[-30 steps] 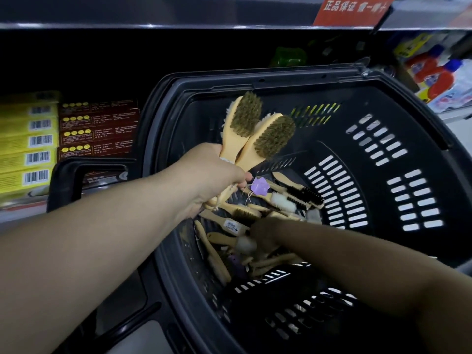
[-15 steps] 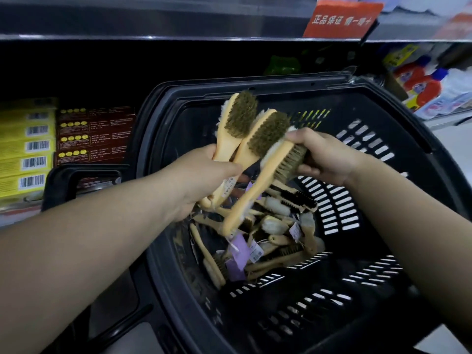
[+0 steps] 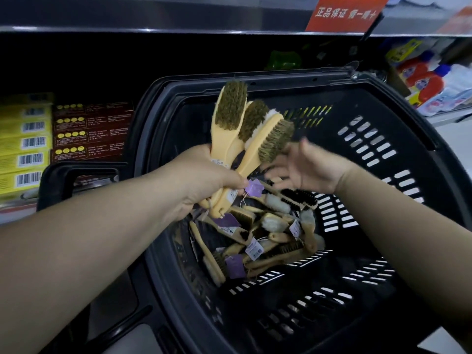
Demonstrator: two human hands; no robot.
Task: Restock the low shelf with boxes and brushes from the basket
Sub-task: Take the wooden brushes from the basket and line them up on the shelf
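Observation:
My left hand grips the handles of three wooden shoe brushes, their brown bristle heads fanned upward above the black plastic basket. My right hand hovers just right of the bunch, blurred, fingers spread and holding nothing. Several more wooden brushes with purple and white tags lie in a heap on the basket's bottom. The low shelf behind the basket is dark. Stacked yellow boxes and dark red boxes stand at its left.
The basket's handle juts out to the left in front of the boxes. Red bottles with blue caps stand on the shelf at the right. A red sign hangs from the shelf edge above.
My right hand brought a third brush up from the basket, passed it into my left hand's bunch and has now let go, drawing slightly away to the right.

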